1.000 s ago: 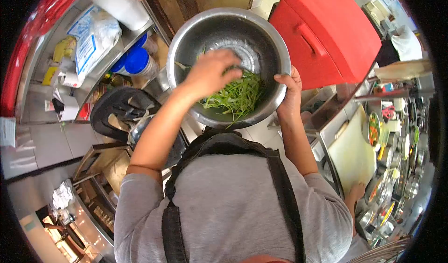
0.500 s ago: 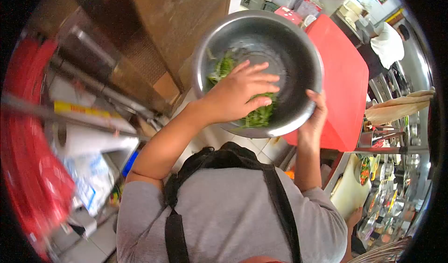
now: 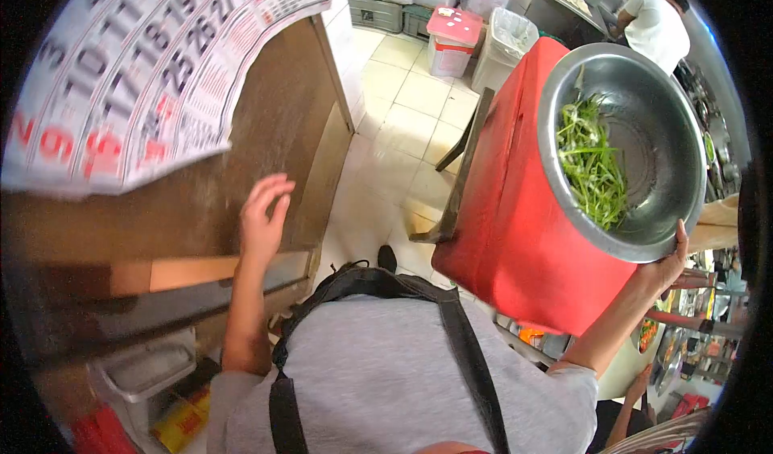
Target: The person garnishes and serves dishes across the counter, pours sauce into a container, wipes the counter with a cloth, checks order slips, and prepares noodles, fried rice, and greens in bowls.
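Note:
A large steel bowl (image 3: 672, 172) is tilted above the red box at the right, with its inside facing me. Shredded green leaves or stalks (image 3: 592, 164) lie along the bowl's left inner side. My right hand (image 3: 667, 267) grips the bowl's lower right rim, its thumb over the edge and the other fingers mostly hidden beneath. At the left, my left hand (image 3: 267, 212) is raised in front of the brown wooden panel, apart from the bowl. Its fingers are loosely bent, the thumb stands apart, and nothing is in it.
A big red box (image 3: 531, 245) stands below the bowl, beside a dark wooden stool or frame (image 3: 463, 172). A calendar (image 3: 153, 76) hangs over the wooden panel (image 3: 274, 124). Lidded bins (image 3: 455, 39) stand behind. A co-worker (image 3: 656, 27) is at the far right; another person's hand (image 3: 640, 381) shows lower right.
My left hand has come out of the bowl and moved left. The bowl, held by my right hand, has moved right over the red box. My view has turned, and the calendar now shows.

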Action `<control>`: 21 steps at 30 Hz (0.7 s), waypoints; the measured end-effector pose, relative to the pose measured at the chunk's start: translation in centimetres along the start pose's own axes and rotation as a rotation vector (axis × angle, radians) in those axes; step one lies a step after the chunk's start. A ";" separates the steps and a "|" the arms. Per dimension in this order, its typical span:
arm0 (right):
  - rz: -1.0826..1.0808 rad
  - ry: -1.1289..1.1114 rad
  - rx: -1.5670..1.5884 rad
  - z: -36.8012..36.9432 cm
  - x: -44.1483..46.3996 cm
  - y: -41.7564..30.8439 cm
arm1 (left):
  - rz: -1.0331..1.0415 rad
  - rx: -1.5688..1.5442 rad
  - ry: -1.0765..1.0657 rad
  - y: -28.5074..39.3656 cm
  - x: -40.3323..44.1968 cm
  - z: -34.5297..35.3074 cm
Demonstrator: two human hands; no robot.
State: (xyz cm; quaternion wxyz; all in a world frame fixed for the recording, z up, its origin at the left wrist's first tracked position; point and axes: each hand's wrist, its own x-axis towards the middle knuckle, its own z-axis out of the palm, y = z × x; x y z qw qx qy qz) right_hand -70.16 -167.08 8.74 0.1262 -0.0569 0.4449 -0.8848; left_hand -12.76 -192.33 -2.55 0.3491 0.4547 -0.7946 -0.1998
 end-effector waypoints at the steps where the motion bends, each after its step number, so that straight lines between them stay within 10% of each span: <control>1: -0.003 0.009 0.002 1.3 1.8 0.6 | -0.053 -0.004 -0.055 -1.3 0.7 0.2; 21: -0.006 0.020 0.022 18.0 20.8 8.5 | 0.349 -0.115 -0.262 -5.3 42.6 16.4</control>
